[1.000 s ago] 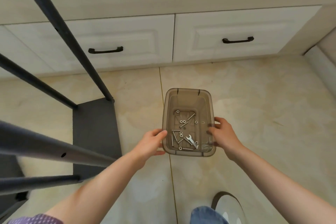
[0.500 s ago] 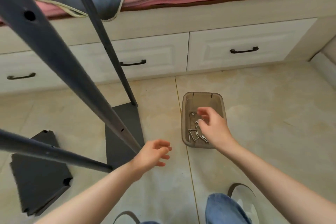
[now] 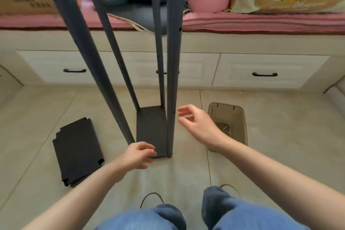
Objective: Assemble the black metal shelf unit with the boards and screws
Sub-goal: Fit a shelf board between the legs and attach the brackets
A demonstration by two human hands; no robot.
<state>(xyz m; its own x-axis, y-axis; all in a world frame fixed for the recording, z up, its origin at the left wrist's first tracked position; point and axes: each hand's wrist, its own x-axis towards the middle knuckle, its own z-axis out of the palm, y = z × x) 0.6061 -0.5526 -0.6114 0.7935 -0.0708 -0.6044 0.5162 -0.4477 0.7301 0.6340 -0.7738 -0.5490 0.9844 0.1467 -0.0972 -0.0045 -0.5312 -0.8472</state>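
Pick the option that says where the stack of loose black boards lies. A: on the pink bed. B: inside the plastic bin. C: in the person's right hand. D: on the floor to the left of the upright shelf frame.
D: the stack of black boards lies flat on the floor tiles to the left of the shelf frame, with neither hand touching it.

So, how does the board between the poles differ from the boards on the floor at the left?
The fitted board sits between four upright poles; the loose boards join nothing.
The fitted board is single; the loose boards lie stacked.
The left hand reaches over the fitted board's near edge; no hand is near the loose boards.
Both are black, rectangular and flat at floor level.
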